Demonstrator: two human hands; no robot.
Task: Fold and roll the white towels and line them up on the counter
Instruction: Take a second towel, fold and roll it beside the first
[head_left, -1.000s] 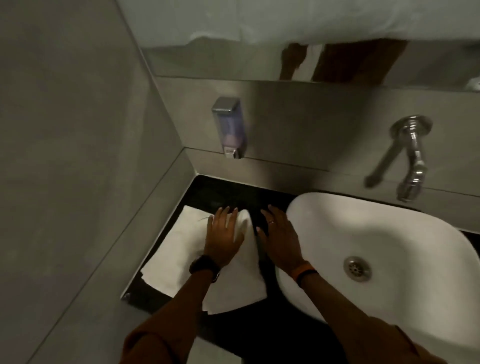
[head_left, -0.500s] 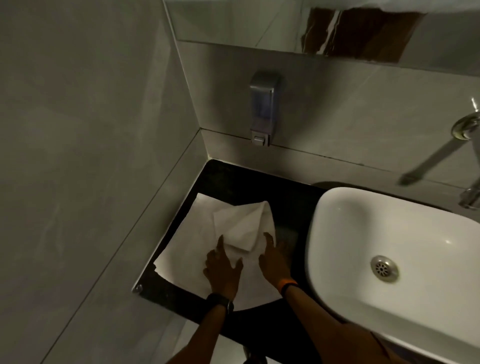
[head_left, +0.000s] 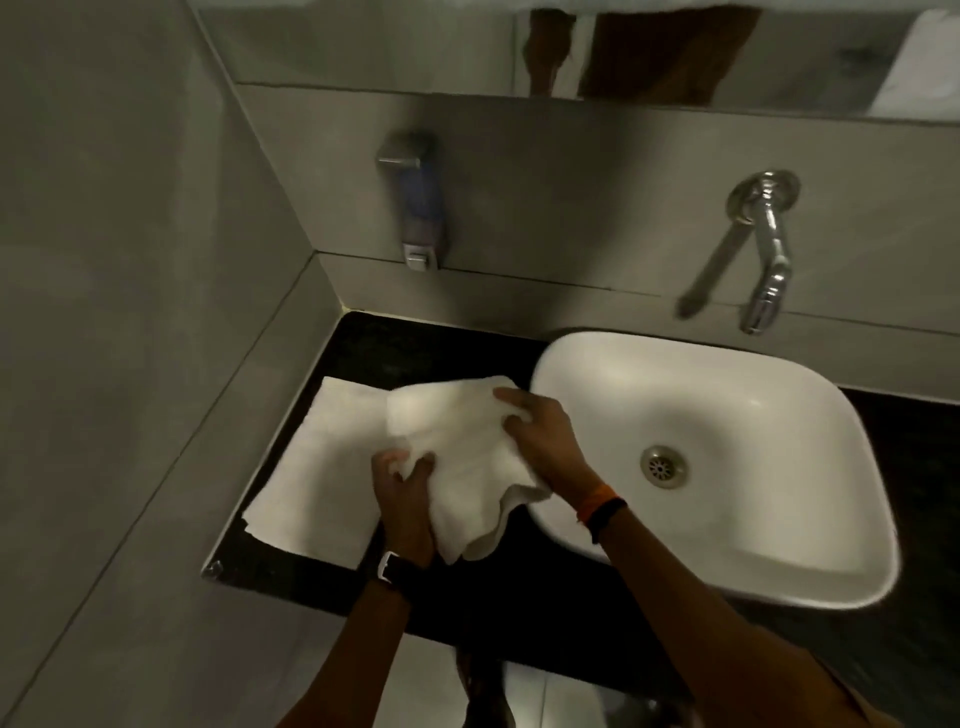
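Note:
A white towel (head_left: 462, 457) is bunched up and lifted off the black counter (head_left: 395, 353), its lower edge hanging over the counter's front. My left hand (head_left: 405, 499) grips its near left side. My right hand (head_left: 540, 436) grips its far right part, close to the basin. A second white towel (head_left: 322, 467) lies flat on the counter beneath and to the left, partly hidden by the lifted one.
A white basin (head_left: 727, 467) fills the counter's right side, with a chrome tap (head_left: 769, 249) on the wall above it. A soap dispenser (head_left: 415, 208) hangs on the back wall. A grey tiled wall closes the left side.
Both hands have gone from pressing flat on the towels to gripping the upper towel, which is now raised and bunched between them and shifted toward the basin.

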